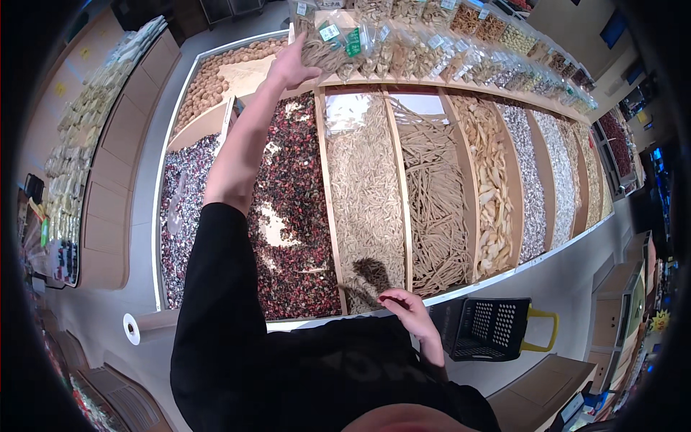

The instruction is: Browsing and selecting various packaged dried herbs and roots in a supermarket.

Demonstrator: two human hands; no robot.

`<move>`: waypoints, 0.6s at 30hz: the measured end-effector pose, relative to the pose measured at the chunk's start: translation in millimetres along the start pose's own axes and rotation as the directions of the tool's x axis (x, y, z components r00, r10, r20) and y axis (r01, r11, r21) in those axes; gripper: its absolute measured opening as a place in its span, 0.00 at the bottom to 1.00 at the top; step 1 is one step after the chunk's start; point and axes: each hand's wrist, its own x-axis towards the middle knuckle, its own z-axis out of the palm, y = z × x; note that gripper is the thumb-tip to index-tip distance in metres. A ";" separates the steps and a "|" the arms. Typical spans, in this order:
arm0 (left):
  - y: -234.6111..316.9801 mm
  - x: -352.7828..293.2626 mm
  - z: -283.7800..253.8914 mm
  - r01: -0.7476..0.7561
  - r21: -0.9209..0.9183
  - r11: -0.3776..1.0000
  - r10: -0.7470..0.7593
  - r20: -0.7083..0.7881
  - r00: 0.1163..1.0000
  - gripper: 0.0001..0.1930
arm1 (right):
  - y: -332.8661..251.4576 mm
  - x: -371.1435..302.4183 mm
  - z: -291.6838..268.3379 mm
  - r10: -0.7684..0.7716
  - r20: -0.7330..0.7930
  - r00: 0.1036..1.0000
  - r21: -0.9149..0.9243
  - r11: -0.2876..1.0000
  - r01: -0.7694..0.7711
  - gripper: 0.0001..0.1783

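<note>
Head view: the left hand, thumb spread from fingers, reaches a clear bag at the left of a row behind the bins; its hold is unclear. The right hand, fingers curled, nears pale slices; whether it holds anything is unclear.

We see a brightly lit desk, glare on plastic bags right of the left grip, shadow left of the right grip. Fisheye curves edges farthest from both; rim black, soft.
</note>
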 end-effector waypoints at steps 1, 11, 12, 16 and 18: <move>-1.3 3.4 3.6 -0.004 -0.007 1.000 0.004 0.009 1.000 0.45 | 2.1 0.7 3.9 0.014 -0.041 0.999 0.044 0.999 -0.012 0.09; -10.1 -24.5 -9.0 -0.238 -0.508 0.828 -0.001 -0.425 0.905 0.27 | -14.5 46.1 6.8 0.033 -0.010 0.999 0.127 0.991 -0.032 0.10; -0.1 -34.3 -14.9 -0.152 -0.650 0.744 -0.046 -0.277 0.960 0.25 | -24.4 53.3 8.2 -0.013 0.006 1.000 0.112 0.994 0.013 0.10; 10.5 -63.5 -36.9 0.040 -0.877 0.479 -0.060 0.013 0.998 0.21 | -72.9 80.3 19.4 -0.108 0.052 0.993 0.077 0.992 0.104 0.13; 27.2 -85.1 -51.8 0.089 -0.930 0.357 -0.056 0.074 0.996 0.21 | -97.0 91.8 26.2 -0.212 0.102 0.972 -0.002 0.977 0.214 0.19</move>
